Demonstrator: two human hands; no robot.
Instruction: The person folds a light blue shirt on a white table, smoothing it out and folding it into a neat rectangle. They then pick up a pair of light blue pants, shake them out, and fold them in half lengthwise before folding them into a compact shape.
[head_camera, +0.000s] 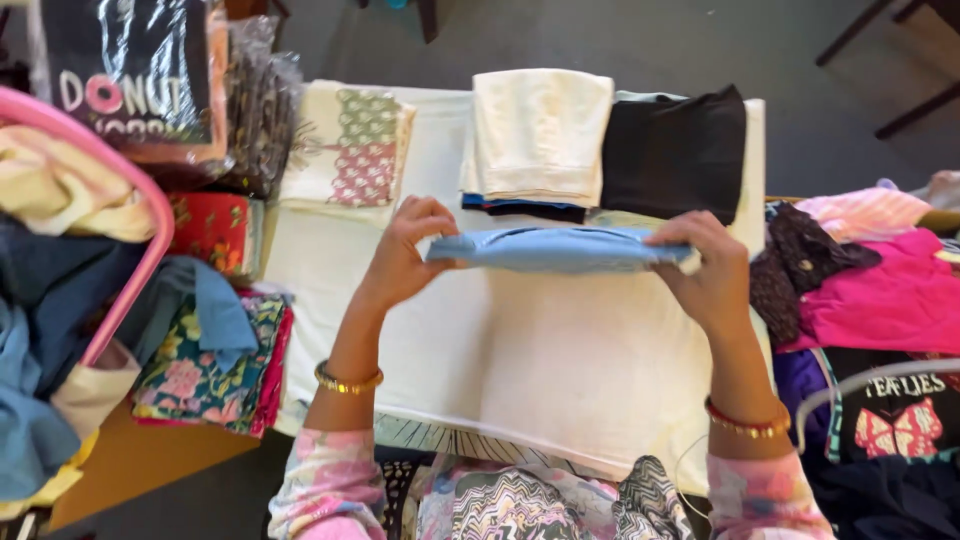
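White cloth covers the work table (560, 370), and everything below is placed relative to it. Held just above its middle is a folded light-blue garment (560, 250), a flat, narrow bundle stretched level between both hands. The left hand (405, 255) pinches its left end, fingers curled over the top edge and thumb underneath; the right hand (710, 270) clamps the right end the same way. Both are clenched on the fabric, neither released.

The bundle looks light and soft, likely a thin knit that would sag or unfold if held at one end only. Its layers seem liable to slip apart, so the sound grip is at both short ends, pressing all the layers together, as the hands do now.

At the far edge of the table, behind the bundle, lies a folded cream garment (540, 135) on top of a dark blue piece, touching a folded black garment (675, 155) to its right. At the far left corner lies a cream cloth with a pink and green print (350, 145). Off the table's left side sit a floral fabric stack (215, 365) and a pink-rimmed basket (140, 260) of clothes. Off its right side is a heap with a bright pink garment (890, 300). Gold bangles ring both wrists.
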